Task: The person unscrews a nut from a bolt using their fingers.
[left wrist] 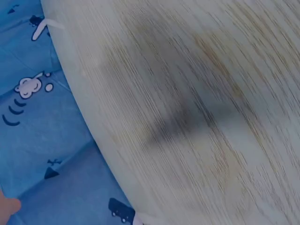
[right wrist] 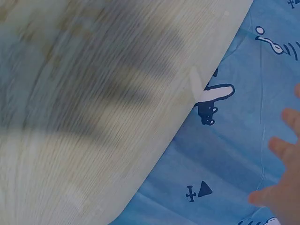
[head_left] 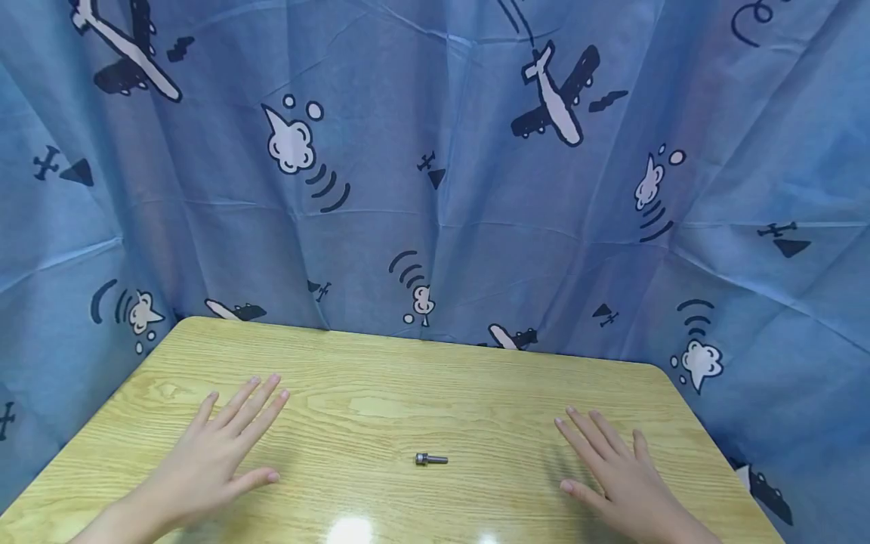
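A small dark metal bolt [head_left: 431, 459] with a thick cylindrical head lies on its side on the wooden table, its head pointing left. To its left, my left hand [head_left: 220, 449] is held over the table with the fingers straight and spread. My right hand [head_left: 615, 468] is spread the same way on the other side of the bolt. Both hands are apart from the bolt and hold nothing. In the right wrist view, fingers [right wrist: 276, 150] show at the right edge; a single fingertip [left wrist: 8, 206] shows at the lower left of the left wrist view.
The light wood-grain table [head_left: 381, 363] has rounded far corners. A blue curtain [head_left: 381, 151] printed with planes and clouds hangs behind it and along both sides. Light glints off the tabletop near the front, and the hands cast soft shadows on it.
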`<state>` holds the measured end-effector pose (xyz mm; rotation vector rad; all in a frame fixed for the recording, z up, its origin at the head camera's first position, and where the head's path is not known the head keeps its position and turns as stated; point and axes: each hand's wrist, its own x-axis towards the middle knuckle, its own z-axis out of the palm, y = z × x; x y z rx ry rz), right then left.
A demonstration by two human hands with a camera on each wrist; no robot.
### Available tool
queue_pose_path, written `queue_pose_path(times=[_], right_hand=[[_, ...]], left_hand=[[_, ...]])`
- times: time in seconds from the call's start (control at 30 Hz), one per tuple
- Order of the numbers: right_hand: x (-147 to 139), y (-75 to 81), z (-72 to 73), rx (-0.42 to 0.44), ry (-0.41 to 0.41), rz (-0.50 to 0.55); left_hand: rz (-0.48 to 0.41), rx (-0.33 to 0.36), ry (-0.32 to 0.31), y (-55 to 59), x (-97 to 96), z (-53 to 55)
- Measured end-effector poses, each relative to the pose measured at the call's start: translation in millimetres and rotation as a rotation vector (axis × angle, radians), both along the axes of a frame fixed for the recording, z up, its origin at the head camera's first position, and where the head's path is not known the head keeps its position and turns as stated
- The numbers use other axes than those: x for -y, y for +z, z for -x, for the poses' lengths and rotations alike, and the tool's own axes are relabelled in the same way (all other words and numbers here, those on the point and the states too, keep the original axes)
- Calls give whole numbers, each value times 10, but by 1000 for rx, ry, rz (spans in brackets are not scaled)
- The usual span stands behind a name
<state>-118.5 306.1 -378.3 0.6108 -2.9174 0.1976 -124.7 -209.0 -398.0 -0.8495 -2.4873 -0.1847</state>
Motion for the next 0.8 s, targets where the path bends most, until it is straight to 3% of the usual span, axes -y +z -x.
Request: queue_pose_path(times=[0.13,0.37,0.53,0.7,0.8], right_hand=[[61,15,39,-98,31,-2],[132,-42,153,-285,202,51],[221,-86,239,-254,253,125],[354,-164,299,-175,278,171],[435,-203,327,-124,294,203]], left_hand=[[-45,60,-4,4,-85,-15],[-94,91,-43,-83,-222,23],[-155,171,-72,-128,-367,79],[-216,292,-106,-162,-528,115],[-248,327,-138,-204,-619,137]])
